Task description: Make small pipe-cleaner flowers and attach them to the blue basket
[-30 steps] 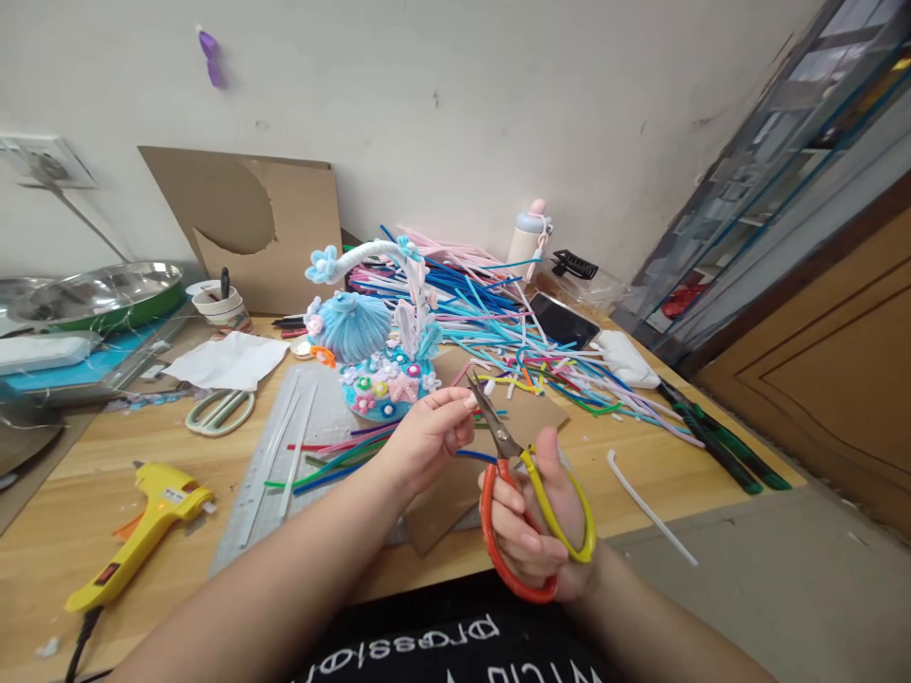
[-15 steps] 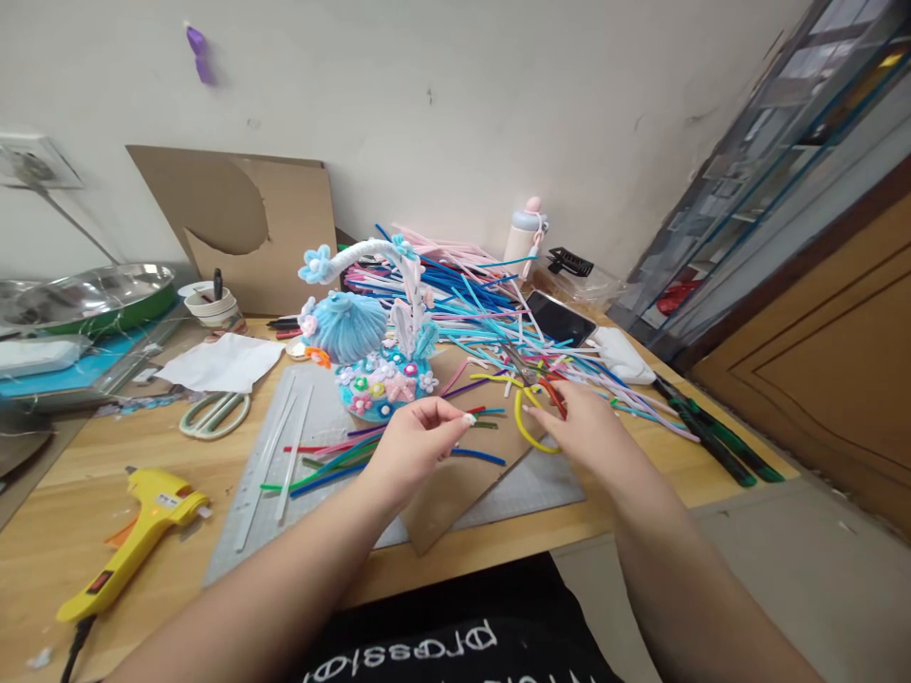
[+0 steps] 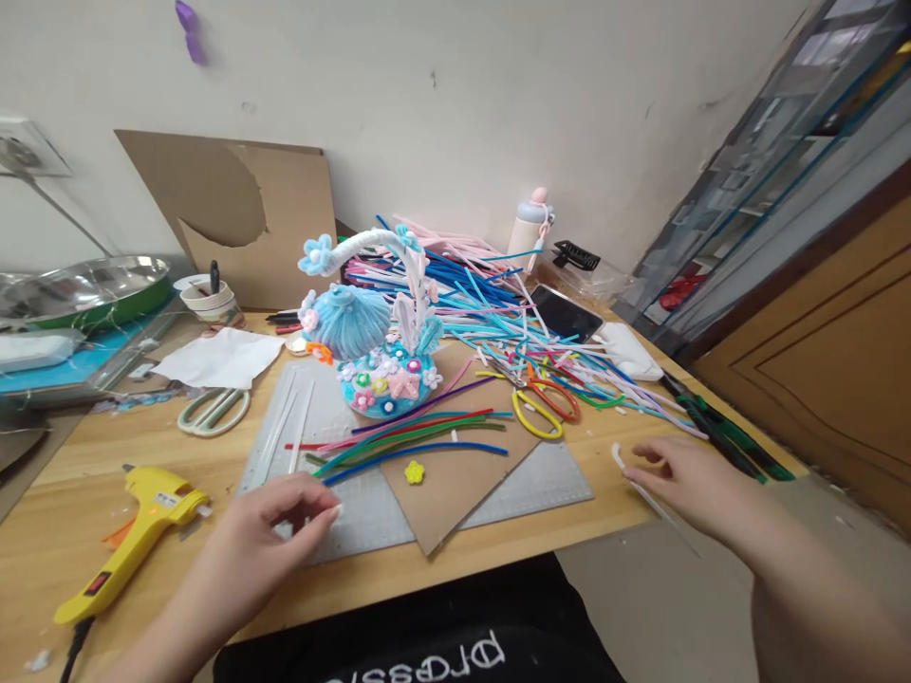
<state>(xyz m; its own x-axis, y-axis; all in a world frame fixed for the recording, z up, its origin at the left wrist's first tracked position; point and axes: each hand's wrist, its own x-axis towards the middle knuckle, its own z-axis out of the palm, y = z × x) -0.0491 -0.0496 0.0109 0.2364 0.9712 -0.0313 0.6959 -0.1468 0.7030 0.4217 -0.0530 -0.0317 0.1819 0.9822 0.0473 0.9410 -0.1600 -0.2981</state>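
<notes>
My left hand (image 3: 288,531) is over the near left of the grey cutting mat (image 3: 356,531), thumb and forefinger pinched on a small white piece (image 3: 337,511) too small to name. My right hand (image 3: 683,479), by the table's right front edge, pinches a thin white pipe cleaner (image 3: 659,507) that slants down past the edge. Between the hands, a small yellow flower (image 3: 414,471) lies on a cardboard sheet (image 3: 455,512), with several coloured pipe cleaners (image 3: 427,436) behind it. Orange-and-yellow-handled scissors (image 3: 539,424) rest on the table, apart from both hands. A blue flower-covered pipe-cleaner craft (image 3: 388,379) stands behind.
A yellow glue gun (image 3: 142,531) lies at left, near pale-handled scissors (image 3: 213,411) under white paper (image 3: 220,359). A heap of pipe cleaners (image 3: 470,285) fills the back, beside a bottle (image 3: 530,228) and phone (image 3: 566,315). Green-and-black tools (image 3: 736,436) lie at right.
My right hand has let go of the scissors and moved right, now holding a white pipe cleaner. My left hand has drawn back leftward, uncovering the yellow flower.
</notes>
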